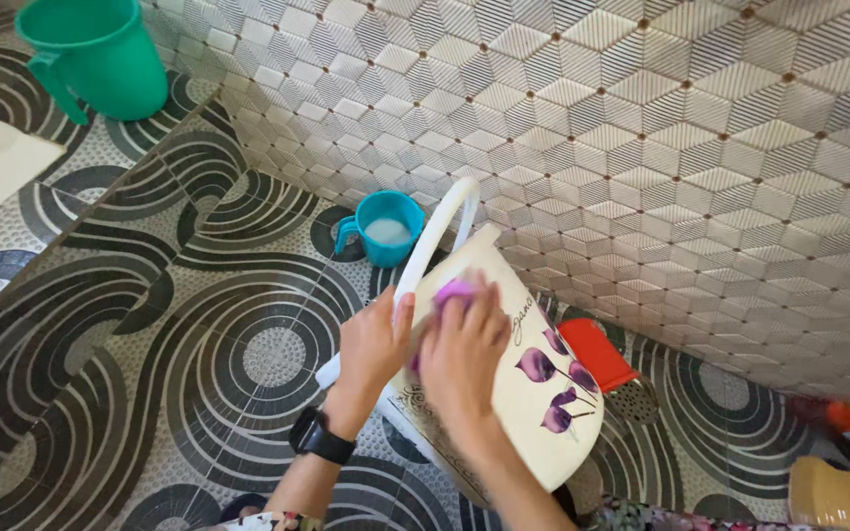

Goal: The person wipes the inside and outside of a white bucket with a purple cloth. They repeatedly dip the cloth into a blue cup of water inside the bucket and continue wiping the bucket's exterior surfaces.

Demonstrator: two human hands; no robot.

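On the patterned floor, left hand [374, 344] clasps the tilted chair [533, 393], right hand [462, 356] gripping a sponge [453, 292]

Green jug [100, 54], small teal mug [383, 228]

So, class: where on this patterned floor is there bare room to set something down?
Bare floor lies open between the teal mug, left hand and raised ledge. Crowded: right of the cream bucket, around the red scoop.
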